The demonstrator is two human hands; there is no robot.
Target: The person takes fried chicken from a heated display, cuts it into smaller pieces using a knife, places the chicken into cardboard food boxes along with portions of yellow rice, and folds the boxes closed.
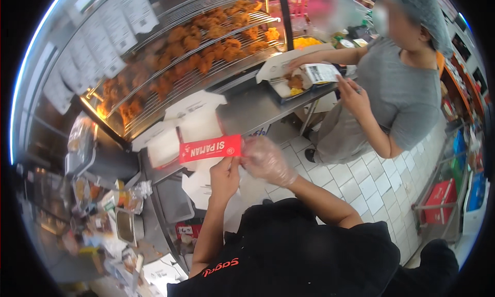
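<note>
A flat red packet [200, 149] with white print is held up above the counter, level with my chest. My left hand [225, 177], bare, pinches its lower edge near the right end. Around that right end close the fingers of my right hand [268, 160], which wears a clear plastic glove. Behind the packet, open white takeaway boxes [198, 122] with raised lids stand on the steel counter [242, 115]. The packet hides part of them. A white flap [197, 190] hangs out below, beside my left wrist.
A lit glass cabinet with fried chicken [206, 44] on wire racks runs behind the counter. At right, a co-worker [397, 85] in a hair net handles an open box of food [294, 83]. A metal pan [127, 226] and clutter crowd the left. Floor tiles [356, 186] show at right.
</note>
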